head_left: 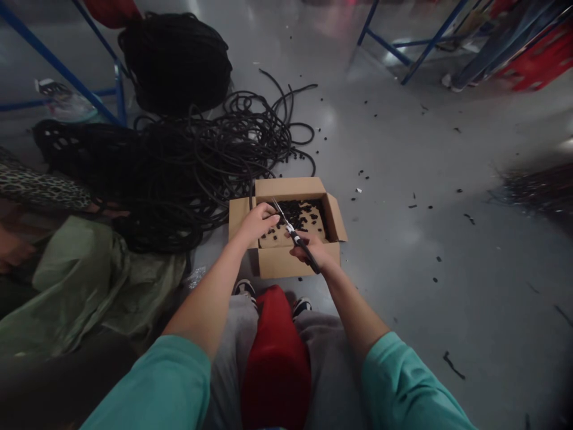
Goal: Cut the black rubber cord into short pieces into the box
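Observation:
Over an open cardboard box [286, 263], my left hand [257, 224] pinches a black cord [251, 194] that runs in from the loose heap at the left. My right hand [316, 251] is closed round the handles of scissors [290, 230], black-handled with a pale section near the pivot. Their blades point up and left, beside my left fingertips. Whether the blades touch the cord I cannot tell. Inside the box lie many short black cut pieces [293, 212], bunched mostly toward the far side. The cord's end is mostly hidden by my left fingers.
A tangled heap of black cord [215, 143] spreads left of the box, with a big coil [174, 63] behind. Another person's hand [15, 248] is at the left near green sheeting [89, 269]. Blue metal frames [385, 45] stand farther back. Black scraps dot the floor.

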A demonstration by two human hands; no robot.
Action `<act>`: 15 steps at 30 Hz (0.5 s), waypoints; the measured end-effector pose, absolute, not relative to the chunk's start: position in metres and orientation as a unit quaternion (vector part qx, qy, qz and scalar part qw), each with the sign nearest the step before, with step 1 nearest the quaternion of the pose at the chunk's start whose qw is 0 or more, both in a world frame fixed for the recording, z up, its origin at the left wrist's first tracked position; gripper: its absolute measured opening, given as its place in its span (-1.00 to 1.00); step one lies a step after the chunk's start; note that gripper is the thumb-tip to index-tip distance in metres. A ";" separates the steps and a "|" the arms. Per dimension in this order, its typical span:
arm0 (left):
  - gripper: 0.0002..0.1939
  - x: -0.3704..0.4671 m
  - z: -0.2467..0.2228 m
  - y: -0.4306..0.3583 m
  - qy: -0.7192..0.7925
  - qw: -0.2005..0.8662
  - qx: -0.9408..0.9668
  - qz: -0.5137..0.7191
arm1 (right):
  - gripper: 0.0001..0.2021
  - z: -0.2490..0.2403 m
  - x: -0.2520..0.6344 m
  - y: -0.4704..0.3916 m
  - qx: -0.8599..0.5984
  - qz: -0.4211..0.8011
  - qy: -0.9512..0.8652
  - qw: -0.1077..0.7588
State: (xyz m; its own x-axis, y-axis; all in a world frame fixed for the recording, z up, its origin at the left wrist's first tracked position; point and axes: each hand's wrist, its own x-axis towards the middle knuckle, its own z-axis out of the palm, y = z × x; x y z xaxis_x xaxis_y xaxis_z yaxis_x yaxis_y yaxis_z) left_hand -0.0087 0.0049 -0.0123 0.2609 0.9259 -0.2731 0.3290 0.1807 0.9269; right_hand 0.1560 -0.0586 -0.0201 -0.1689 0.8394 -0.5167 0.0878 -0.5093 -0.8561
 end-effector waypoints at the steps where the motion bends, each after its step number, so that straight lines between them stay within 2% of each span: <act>1: -0.88 -0.009 -0.012 0.005 0.541 0.549 0.572 0.279 | -0.47 -0.020 0.156 -0.059 -0.579 0.649 -0.402 0.288; 8: -0.88 -0.007 -0.026 0.007 0.558 0.512 0.594 0.271 | -0.44 -0.026 0.157 -0.059 -0.553 0.671 -0.400 0.290; 12: -0.88 -0.003 -0.031 0.006 0.543 0.547 0.584 0.256 | -0.45 -0.030 0.158 -0.059 -0.539 0.658 -0.416 0.322; 15: -0.88 -0.001 -0.027 0.004 0.530 0.588 0.557 0.252 | -0.45 -0.031 0.160 -0.059 -0.533 0.660 -0.429 0.311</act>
State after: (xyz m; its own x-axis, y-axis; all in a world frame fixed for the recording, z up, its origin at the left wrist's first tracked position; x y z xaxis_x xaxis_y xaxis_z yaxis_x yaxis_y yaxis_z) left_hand -0.0007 0.0042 -0.0268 0.3115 0.8865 -0.3423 0.2927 0.2532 0.9221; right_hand 0.1603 -0.0593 -0.0308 -0.2386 0.8669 -0.4376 0.0470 -0.4398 -0.8969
